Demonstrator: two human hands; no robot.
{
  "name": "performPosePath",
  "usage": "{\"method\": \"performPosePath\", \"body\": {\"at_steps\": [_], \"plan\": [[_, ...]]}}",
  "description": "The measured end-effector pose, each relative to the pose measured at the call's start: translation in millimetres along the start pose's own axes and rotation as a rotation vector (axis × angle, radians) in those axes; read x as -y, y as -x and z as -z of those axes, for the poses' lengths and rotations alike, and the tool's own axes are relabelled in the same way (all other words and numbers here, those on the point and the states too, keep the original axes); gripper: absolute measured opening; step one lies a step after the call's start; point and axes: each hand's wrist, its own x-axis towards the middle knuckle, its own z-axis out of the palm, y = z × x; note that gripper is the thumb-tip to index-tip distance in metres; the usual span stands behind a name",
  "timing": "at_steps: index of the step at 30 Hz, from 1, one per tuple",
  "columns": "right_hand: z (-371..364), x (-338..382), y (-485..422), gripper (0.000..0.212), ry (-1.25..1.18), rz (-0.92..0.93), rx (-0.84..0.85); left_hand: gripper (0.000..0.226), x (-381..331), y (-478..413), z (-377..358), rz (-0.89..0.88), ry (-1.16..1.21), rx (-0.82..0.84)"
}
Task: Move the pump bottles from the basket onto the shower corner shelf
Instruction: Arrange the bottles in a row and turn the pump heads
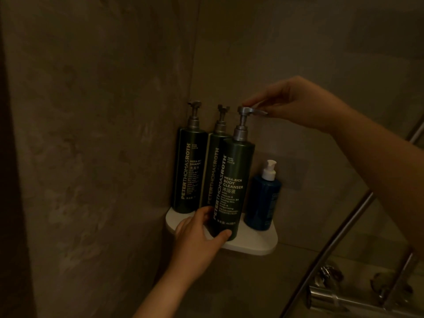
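— How many tall dark green plastic pump bottles with grey pump heads?
— Three: the shampoo bottle (190, 171), the middle bottle (213, 171) with its label half hidden, and the body cleanser bottle (234, 187).
— Other bottles?
— One shorter blue bottle with a white pump (262, 203). Four bottles altogether.
— Shelves?
— One white rounded corner shelf (257, 244).
— Grips?
— Two, both bare: the left grip (199, 235) and the right grip (296, 99).
— Fittings?
— One chrome shower mixer (330, 297); the chrome rails (339, 235) beside it are too dim to count.

Both hands hold the body cleanser bottle (231, 189) upright on the white corner shelf (259, 242).
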Motion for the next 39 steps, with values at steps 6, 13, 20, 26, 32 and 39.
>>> {"method": "performPosePath", "body": {"at_steps": [6, 13, 20, 26, 32, 39], "plan": [[-2.2, -1.5, -1.2, 0.03, 0.04, 0.037, -0.031, 0.059, 0.6, 0.3, -2.5, -0.017, -0.025, -0.036], [-5.2, -1.2, 0.0, 0.03, 0.065, 0.028, -0.06, 0.059, 2.3, -0.3, -7.1, -0.053, -0.069, -0.115], [-10.3, -2.2, 0.1, 0.026, 0.11, 0.028, -0.123, 0.062, 3.0, 1.0, -12.1, -0.07, -0.118, -0.175], [-12.6, -5.6, -2.8, 0.025, 0.137, 0.037, -0.137, 0.068, -1.5, 2.6, -17.5, -0.075, -0.188, -0.26], [-12.9, -6.8, -5.7, 0.024, 0.13, 0.048, -0.142, 0.069, 4.9, 4.1, -12.3, -0.062, -0.11, -0.123], [-12.5, -4.3, -6.9, 0.025, 0.14, 0.07, -0.131, 0.07, 8.2, 4.3, -12.9, -0.054, -0.129, -0.121]]}}
